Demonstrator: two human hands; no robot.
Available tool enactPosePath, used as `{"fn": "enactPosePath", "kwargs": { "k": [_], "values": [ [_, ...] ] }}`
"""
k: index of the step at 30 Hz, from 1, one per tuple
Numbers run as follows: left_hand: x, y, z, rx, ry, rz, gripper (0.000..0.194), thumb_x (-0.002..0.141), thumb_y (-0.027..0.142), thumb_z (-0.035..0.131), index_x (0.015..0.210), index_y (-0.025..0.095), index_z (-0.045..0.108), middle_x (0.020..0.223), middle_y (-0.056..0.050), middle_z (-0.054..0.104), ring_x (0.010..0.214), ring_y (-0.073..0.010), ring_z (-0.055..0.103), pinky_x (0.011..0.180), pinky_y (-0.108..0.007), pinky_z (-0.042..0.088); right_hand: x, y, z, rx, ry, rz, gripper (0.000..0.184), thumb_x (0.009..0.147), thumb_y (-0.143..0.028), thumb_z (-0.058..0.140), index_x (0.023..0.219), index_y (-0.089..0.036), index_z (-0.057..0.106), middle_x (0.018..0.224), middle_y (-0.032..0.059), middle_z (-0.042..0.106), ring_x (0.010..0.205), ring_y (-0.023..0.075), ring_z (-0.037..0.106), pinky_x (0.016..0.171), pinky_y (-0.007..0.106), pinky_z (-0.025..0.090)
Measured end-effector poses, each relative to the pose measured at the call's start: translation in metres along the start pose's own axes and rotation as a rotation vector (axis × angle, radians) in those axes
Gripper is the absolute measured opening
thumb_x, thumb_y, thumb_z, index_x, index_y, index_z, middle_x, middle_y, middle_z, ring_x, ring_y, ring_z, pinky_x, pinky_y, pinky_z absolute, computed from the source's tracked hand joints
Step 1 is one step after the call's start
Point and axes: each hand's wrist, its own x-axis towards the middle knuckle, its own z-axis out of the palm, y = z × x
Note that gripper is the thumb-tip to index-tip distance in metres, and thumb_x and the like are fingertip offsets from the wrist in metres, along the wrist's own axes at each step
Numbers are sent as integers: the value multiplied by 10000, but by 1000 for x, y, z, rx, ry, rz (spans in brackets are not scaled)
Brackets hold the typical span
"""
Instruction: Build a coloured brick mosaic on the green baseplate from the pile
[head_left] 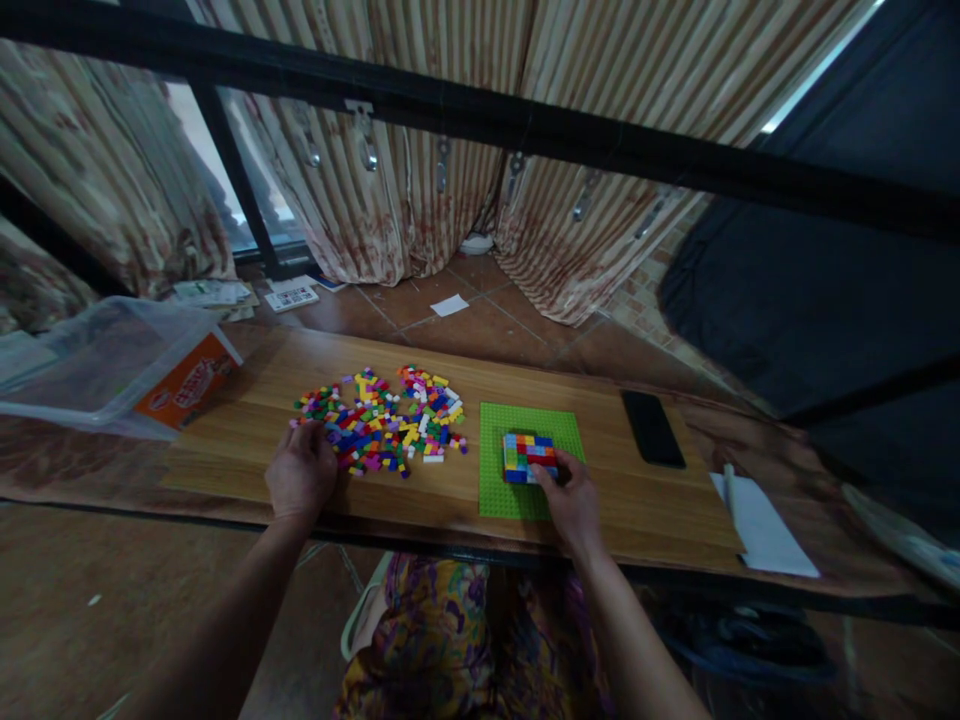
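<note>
A loose heap of small toy building bricks [382, 425] in many colours lies on the wooden board. At its left edge is my left hand [301, 470], fingers curled down and closed among the bricks. What sits in those fingertips, if anything, is hidden. A green studded baseplate [495, 497] lies to the right of the heap. On it stands a block of joined bricks [529, 455], its top a patchwork of red, blue, yellow, orange and white. My right hand [576, 498] grips the block at its right front corner, with the thumb on the near side.
A black phone [652, 428] lies right of the baseplate, with white paper [772, 530] beyond the board's right end. A clear plastic bin [105, 365] with an orange label stands at the left. A dark metal bar [480, 105] crosses in front of striped curtains.
</note>
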Motion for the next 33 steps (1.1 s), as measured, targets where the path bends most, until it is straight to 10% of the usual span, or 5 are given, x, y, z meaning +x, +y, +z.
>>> {"fn": "enactPosePath", "kwargs": {
  "k": [13,26,33],
  "values": [
    [0,-1,1,-2,0,-13,310,887,318,456,1076,187,663,1060,-110,672,960,-267,634,732,-329,468,5,3,-21,332,4,227,542,780,-653,554,976,-171,708,948,97,742,854,228,670,686,311,493],
    [1,-5,5,-24,26,9,305,889,311,451,1073,193,665,1094,-107,677,994,-258,638,767,-326,476,4,13,-15,247,80,47,454,747,-543,654,950,-142,717,904,123,756,829,245,692,774,388,527],
    [-1,-3,4,-36,22,12,297,884,293,450,1067,189,660,1055,-108,679,976,-253,639,754,-321,470,-38,-32,1,131,134,-176,351,879,-466,557,1010,-173,700,1002,108,715,888,210,651,788,341,502]
  ]
}}
